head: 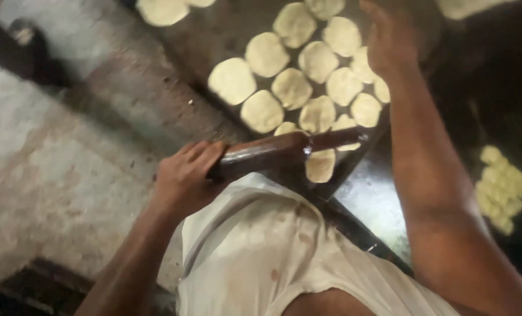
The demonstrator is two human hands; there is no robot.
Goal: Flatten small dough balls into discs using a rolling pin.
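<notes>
My left hand point(185, 175) grips one end of a dark wooden rolling pin point(284, 149) that lies across the near edge of a dark metal tray point(214, 35). Several flat, pale rounds of rolled dough point(291, 88) cover the tray, some overlapping. One round point(320, 165) lies just under the pin's far end. My right hand point(389, 38) is raised over the tray's right side, fingers together and extended above the dough rounds, holding nothing that I can see.
A heap of small pale dough pieces point(503, 187) sits at the right on a dark surface. A shiny dark worktop point(372, 199) lies below the tray. Rough grey concrete floor point(56, 158) spreads to the left. My white garment point(261, 251) fills the lower middle.
</notes>
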